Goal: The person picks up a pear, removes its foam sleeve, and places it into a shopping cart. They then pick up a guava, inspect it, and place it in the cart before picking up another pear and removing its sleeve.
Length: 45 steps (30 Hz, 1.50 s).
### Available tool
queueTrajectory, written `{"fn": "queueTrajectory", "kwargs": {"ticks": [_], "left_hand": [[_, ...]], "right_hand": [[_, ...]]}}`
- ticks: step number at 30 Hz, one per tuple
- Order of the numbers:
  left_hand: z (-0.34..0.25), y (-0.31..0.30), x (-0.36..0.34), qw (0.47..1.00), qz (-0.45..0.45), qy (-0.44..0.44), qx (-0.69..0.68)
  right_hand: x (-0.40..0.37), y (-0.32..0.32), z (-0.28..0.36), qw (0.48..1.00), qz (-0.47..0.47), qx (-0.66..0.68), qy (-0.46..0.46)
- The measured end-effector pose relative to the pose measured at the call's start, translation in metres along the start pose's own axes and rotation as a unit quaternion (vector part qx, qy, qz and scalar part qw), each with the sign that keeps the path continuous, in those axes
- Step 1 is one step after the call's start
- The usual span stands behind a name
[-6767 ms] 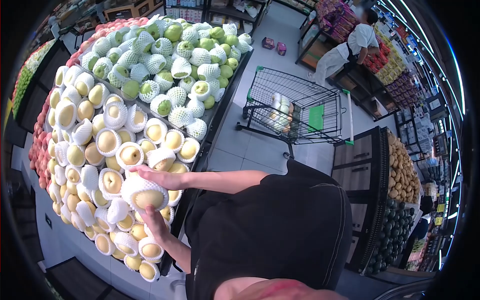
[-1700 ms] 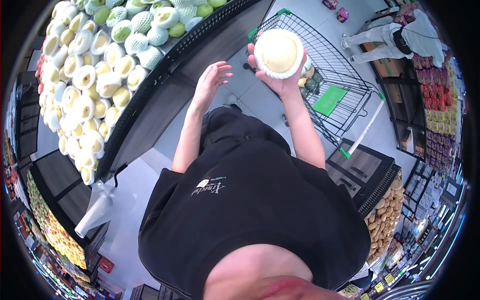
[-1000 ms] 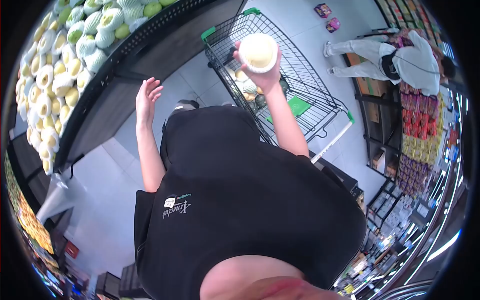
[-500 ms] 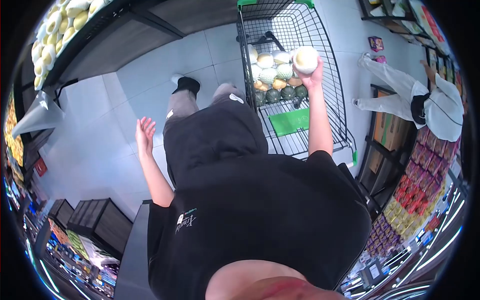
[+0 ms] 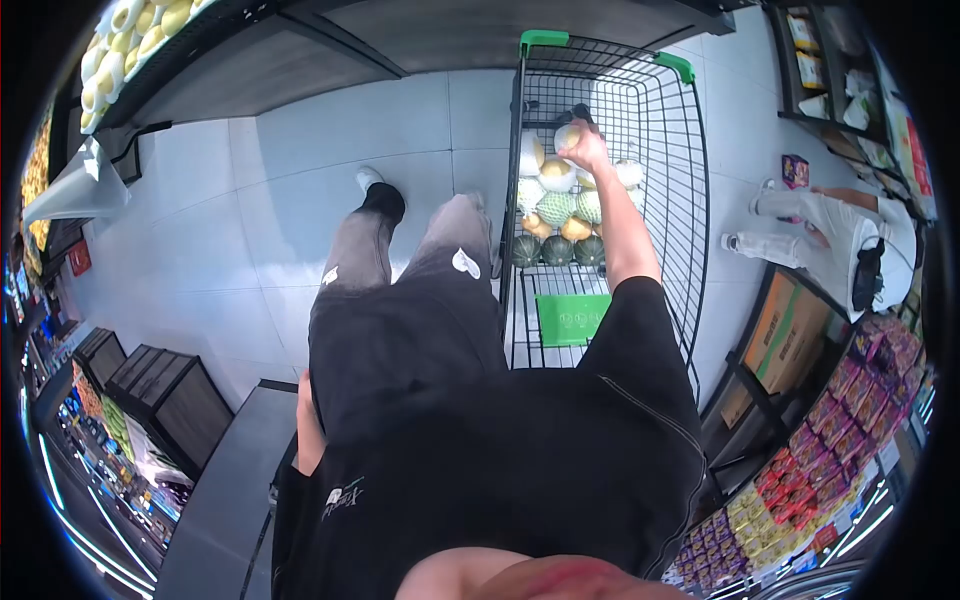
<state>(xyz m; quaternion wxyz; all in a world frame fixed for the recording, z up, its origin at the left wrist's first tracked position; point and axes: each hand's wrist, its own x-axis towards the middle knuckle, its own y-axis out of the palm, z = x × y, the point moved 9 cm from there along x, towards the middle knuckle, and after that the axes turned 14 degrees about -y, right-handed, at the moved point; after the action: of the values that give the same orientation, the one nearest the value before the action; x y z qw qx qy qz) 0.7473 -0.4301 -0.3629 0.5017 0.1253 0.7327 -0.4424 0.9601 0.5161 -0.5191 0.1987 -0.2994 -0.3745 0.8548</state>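
Fingers of the right hand are wrapped around one pale yellow fruit in white foam, at the far end of the cart. I can't tell if it touches the fruit by it. Half a second ago, that hand held it nearer, by the side of the cart; now it reaches farther in. The left hand was open, out to the side. Now it is down by the leg, partly hidden, so I can't tell if it is open.

Inside the one cart I count three dark green balls in a row, two yellow-brown fruits, and three green fruits in nets. The arm covers some spots, so there may be more. One green flap is nearer. One other person is to the right.
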Motion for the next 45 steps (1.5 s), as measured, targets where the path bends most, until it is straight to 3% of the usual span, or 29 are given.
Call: {"fn": "queueTrajectory", "kwargs": {"ticks": [3, 10, 16, 23, 25, 26, 29, 31, 32, 35, 37, 42, 45], "left_hand": [[-0.002, -0.008, -0.023, 1.000, -0.011, -0.009, 0.001], [-0.031, -0.009, -0.049, 1.000, -0.008, -0.019, 0.005], [-0.043, 0.006, -0.057, 0.999, 0.011, -0.030, -0.002], [-0.074, 0.011, -0.088, 0.999, 0.039, 0.002, -0.020], [-0.069, 0.003, -0.076, 0.999, 0.031, 0.007, 0.003], [-0.065, -0.002, -0.068, 0.999, 0.030, 0.009, 0.015], [-0.071, -0.002, -0.059, 0.995, 0.082, -0.002, -0.062], [-0.067, -0.011, -0.036, 0.998, 0.070, -0.001, 0.006], [-0.071, -0.013, -0.026, 0.997, 0.066, 0.006, 0.041], [-0.110, -0.003, -0.029, 0.993, 0.049, 0.037, 0.097], [-0.124, 0.004, -0.011, 0.991, 0.060, 0.073, 0.093], [-0.171, 0.022, 0.000, 0.990, 0.104, 0.042, 0.084], [-0.188, 0.027, 0.017, 0.990, 0.129, 0.033, 0.052]], "right_hand": [[0.022, 0.013, 0.012, 0.998, 0.028, -0.004, -0.061], [0.032, 0.045, 0.003, 0.988, 0.110, 0.087, -0.059], [0.042, 0.073, -0.024, 0.965, 0.212, 0.152, 0.021], [0.060, 0.098, -0.047, 0.977, 0.209, 0.015, 0.049], [0.054, 0.092, -0.033, 0.976, 0.194, 0.052, 0.086], [0.046, 0.079, -0.019, 0.989, 0.136, -0.018, 0.060], [0.010, 0.050, -0.001, 0.997, -0.031, -0.034, 0.060], [-0.030, 0.035, 0.018, 0.985, -0.140, -0.009, 0.096], [-0.053, 0.032, 0.029, 0.979, -0.185, 0.062, 0.061], [-0.138, 0.022, 0.074, 0.960, -0.251, 0.098, 0.079], [-0.189, 0.020, 0.101, 0.957, -0.242, 0.125, 0.100], [-0.277, 0.012, 0.143, 0.924, -0.276, 0.174, 0.199], [-0.298, 0.000, 0.175, 0.918, -0.307, 0.151, 0.200]]}}
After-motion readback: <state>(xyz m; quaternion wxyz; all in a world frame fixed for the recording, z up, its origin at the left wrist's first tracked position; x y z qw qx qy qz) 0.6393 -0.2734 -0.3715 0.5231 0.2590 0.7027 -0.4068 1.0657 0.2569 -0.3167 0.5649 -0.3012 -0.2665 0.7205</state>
